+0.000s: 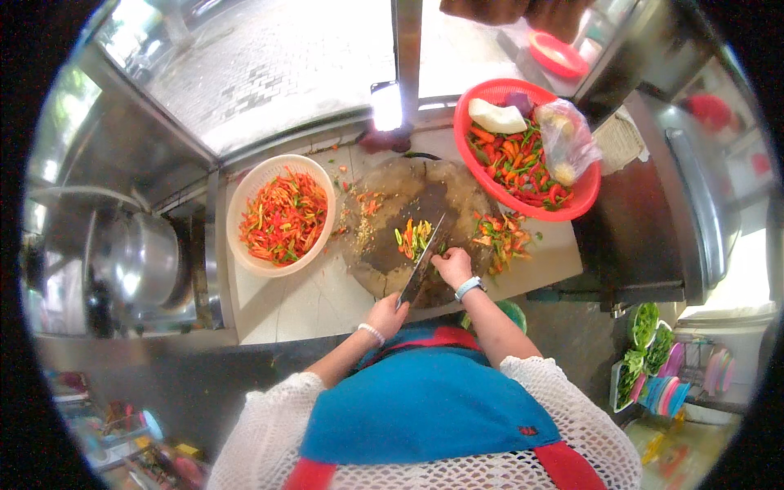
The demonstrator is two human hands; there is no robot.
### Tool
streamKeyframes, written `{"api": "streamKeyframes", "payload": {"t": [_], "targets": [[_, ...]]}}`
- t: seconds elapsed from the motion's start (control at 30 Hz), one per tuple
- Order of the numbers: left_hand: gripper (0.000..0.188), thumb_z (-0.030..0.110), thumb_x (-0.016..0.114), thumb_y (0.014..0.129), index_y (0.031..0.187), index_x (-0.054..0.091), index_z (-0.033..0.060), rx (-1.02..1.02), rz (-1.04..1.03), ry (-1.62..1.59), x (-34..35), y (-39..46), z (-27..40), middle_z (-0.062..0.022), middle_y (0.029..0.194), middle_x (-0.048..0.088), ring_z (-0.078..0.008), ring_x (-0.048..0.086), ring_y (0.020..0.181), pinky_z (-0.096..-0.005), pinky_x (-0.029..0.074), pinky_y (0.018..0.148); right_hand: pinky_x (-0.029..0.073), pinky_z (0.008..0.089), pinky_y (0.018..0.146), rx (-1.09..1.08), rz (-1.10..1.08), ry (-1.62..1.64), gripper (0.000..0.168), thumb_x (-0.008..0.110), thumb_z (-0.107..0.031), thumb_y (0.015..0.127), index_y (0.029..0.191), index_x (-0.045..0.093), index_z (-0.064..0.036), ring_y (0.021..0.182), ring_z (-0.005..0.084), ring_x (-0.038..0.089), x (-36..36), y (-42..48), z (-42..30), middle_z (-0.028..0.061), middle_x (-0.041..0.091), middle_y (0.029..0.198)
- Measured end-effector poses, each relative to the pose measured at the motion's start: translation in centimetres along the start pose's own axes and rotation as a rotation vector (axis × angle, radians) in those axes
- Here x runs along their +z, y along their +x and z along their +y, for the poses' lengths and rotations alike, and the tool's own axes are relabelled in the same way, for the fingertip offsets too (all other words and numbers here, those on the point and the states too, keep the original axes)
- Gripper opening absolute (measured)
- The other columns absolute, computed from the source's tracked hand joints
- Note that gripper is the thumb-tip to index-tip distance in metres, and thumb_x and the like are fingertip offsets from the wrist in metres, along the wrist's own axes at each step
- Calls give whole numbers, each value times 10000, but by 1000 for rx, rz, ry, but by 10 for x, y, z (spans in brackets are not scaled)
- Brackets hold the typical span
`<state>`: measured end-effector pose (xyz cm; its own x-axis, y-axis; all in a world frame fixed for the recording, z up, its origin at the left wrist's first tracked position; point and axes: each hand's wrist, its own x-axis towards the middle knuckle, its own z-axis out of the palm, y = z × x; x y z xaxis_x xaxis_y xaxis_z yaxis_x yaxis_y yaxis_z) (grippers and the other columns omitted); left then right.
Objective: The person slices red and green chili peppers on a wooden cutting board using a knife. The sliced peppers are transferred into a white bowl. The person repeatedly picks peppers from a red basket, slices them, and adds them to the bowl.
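My left hand [387, 315] grips the handle of a kitchen knife [422, 260], its blade slanting up and away across a round wooden chopping block [404, 177]. Just right of the blade, my right hand [453, 267] has its fingers curled together on small green chili peppers [442, 248], mostly hidden by the fingers. Left of the blade lies a little pile of cut red, yellow and green chili pieces [413, 237]. More loose chilies and trimmings [505, 239] lie at the block's right edge. Pale seeds [365, 229] are scattered over its left side.
A cream plastic basket [235, 242] of cut chilies stands left. At back right, a red colander [551, 211] holds whole chilies, a white chunk [497, 116] and a plastic bag [565, 141]. A lit phone [386, 107] stands by the window. A metal pot [150, 260] is far left.
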<state>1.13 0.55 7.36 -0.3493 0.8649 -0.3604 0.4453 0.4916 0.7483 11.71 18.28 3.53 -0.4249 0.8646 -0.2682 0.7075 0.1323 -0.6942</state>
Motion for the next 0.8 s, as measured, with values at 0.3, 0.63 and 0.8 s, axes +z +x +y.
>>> {"api": "streamKeyframes", "payload": {"t": [0.3,0.63,0.8], "targets": [[280,224,489,805,969,539,3,-79,-106,67,-6,-5,16,-238,795,576,-395,551,793,-434,429,690,458,424,640,6,84,-20,292,648,-275,615,653,593,9,678,366,567,-2,0,8,220,576,681],[251,239,487,802,813,543,-5,2,-51,11,1,0,10,-191,682,584,-336,580,672,-414,439,620,464,398,657,40,26,-68,261,637,-252,621,681,593,-2,705,352,579,-14,-3,3,206,585,692],[253,240,494,801,830,548,-5,42,-1,-74,9,9,1,-208,702,579,-349,577,685,-413,439,625,451,425,673,44,-3,-16,296,643,-280,647,729,594,0,717,354,574,-9,-12,5,204,593,737]]}}
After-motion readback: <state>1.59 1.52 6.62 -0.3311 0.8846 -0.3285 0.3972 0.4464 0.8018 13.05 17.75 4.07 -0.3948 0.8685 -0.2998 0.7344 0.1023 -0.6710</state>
